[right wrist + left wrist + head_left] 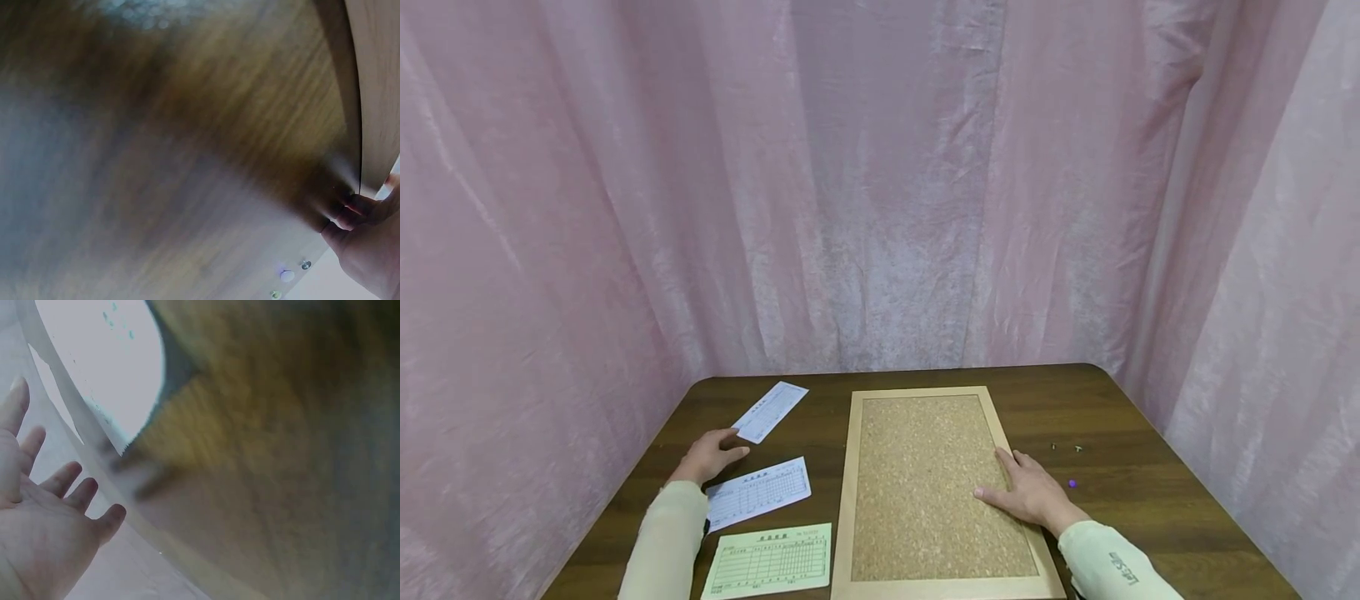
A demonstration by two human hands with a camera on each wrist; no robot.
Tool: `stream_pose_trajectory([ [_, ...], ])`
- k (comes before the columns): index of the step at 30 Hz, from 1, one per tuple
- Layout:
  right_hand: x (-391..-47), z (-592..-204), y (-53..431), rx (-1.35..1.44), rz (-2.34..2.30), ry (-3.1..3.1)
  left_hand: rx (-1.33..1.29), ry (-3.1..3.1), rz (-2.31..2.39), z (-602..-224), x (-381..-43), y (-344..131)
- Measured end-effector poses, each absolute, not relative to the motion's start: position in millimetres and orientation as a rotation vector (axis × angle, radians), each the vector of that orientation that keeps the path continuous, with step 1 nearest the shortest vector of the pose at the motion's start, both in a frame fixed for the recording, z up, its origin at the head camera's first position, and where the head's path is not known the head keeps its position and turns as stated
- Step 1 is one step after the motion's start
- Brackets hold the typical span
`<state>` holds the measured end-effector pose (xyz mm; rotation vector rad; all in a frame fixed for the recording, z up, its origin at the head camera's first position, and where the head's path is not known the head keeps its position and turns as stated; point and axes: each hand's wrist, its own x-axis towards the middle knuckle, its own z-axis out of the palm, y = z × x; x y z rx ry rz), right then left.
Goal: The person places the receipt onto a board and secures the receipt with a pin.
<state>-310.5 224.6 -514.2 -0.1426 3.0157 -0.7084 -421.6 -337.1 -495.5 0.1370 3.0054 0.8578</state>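
Corkboard (940, 492) under spread right hand (1030, 493); loose left hand (706, 457) perhaps touches farthest slip (772, 411).

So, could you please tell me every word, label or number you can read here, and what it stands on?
"LetsSlim", apparently, on the cream fabric right sleeve.
Green rectangular paper form: print too small to read.
Two pale blue rectangular paper forms: print too small to read.

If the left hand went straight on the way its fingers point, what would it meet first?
The left hand would probably meet the far white rectangular printed paper slip first: its near end lies right by that hand, though whether they already touch is unclear.
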Motion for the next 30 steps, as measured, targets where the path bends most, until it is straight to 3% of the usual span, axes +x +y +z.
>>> stream_pose_trajectory([
  [30, -310.1, -514.5, 224.1, -0.159, -0.686, 3.047, 0.233, 2.921, 0.782, -494.6, -432.8, -323.2],
])
